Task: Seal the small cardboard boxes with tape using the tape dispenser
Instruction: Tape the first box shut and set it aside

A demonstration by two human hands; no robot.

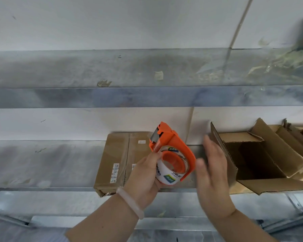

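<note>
The left hand (143,179) grips the tape roll (166,179) from below and the side, thumb curled over its near edge, and so holds the orange dispenser (175,142) up in front of the shelf (42,163). The dispenser's cutter end points up and away, and its handle curves down the right side of the roll. A pale bracelet (129,201) sits on the left wrist. The right hand (212,180) is just to the right of the dispenser and holds nothing. Its palm is turned left and its fingers are straight, loosely together and pointing up. It is blurred, and its fingertips lie right beside the left flap of the open box (269,185); whether they touch it cannot be told. That box stands on the shelf to the right with its flaps spread and a dark inside. More open boxes (296,137) are crowded behind it toward the right edge. Behind the dispenser, a closed box (112,154) lies flat on the same shelf against the white wall (112,23). It has tape along its top seam and small printed labels (115,172) near its front edge. An upper shelf (112,70) of grey metal runs across above, with scraps of old tape (158,75) stuck to it.
</note>
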